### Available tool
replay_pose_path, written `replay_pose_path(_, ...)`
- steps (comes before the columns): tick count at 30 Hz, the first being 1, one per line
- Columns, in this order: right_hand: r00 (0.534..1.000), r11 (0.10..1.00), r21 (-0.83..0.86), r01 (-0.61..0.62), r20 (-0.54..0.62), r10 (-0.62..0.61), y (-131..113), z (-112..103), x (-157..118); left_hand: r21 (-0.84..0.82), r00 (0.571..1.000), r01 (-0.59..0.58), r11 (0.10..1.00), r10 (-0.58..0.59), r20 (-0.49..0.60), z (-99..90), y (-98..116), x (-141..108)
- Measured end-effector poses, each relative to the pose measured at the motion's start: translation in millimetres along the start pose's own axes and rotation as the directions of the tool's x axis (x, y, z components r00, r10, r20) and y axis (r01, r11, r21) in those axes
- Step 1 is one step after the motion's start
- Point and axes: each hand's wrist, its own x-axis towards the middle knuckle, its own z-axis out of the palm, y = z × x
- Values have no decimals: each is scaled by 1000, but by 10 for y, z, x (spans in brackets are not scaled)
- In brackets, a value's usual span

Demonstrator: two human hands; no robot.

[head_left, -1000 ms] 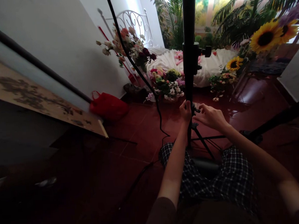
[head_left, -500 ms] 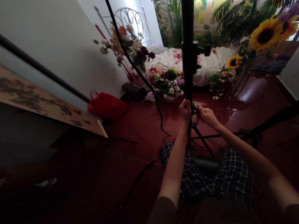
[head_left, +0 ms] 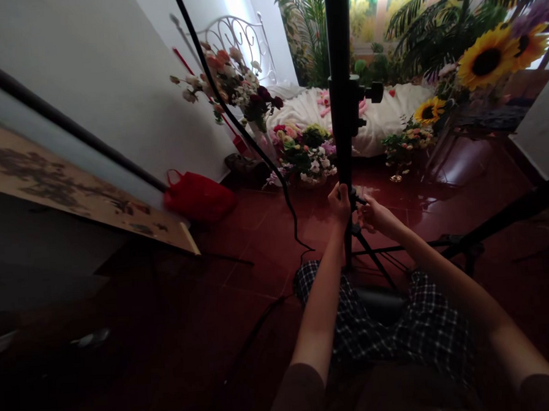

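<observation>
A black stand [head_left: 343,134] rises upright in front of me, with a clamp knob [head_left: 374,93] on its upper part and spread legs below. Wrapped round its lower pole is my left hand [head_left: 340,203], fingers closed. My right hand [head_left: 374,215] is just to the right of the pole, at a small lower knob [head_left: 357,199], with its thumb and index finger at the knob and its other fingers curled. A black cable [head_left: 272,169] hangs down left of the stand to the floor.
Flower bunches [head_left: 311,157] and a bed with a white cover [head_left: 402,104] lie beyond the stand. Sunflowers [head_left: 486,62] stand at the right, above another black stand [head_left: 509,211]. A red bag [head_left: 200,197] and a painted scroll [head_left: 85,191] are at the left.
My right hand has shifted slightly left and down, and its fingers have turned at the lower knob. The stand's top leans slightly further left. My left hand keeps its hold.
</observation>
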Motion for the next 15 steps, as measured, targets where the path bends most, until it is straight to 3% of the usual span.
replay_pose_path(2,992,977,-200,71,-92,-91,1,-66,-11,6,999,-44,999,44,-9,3,-3,5)
replay_pose_path(4,954,872,-451,190,-126,-273,-36,-108,-32,-2,998,-54,999,54,-12,5,-20,9)
replay_pose_path(6,901,670,-703,239,-97,-423,-97,-119,-53,-15,999,-35,999,34,-1,4,-43,11)
replay_pose_path(8,873,426,-890,162,-72,-483,-162,-107,-67,-15,1000,-19,1000,19,10,0,-61,11)
replay_pose_path(11,874,148,-989,21,-53,-483,-222,-75,-72,17,999,-34,999,34,-9,-2,-52,4)
replay_pose_path(13,875,75,-997,-12,-47,-482,-223,-55,-66,45,998,-52,998,54,-39,3,-30,-4)
replay_pose_path(15,868,81,-996,-29,-65,-493,-193,-31,-52,61,996,-61,996,64,-58,14,-10,-11)
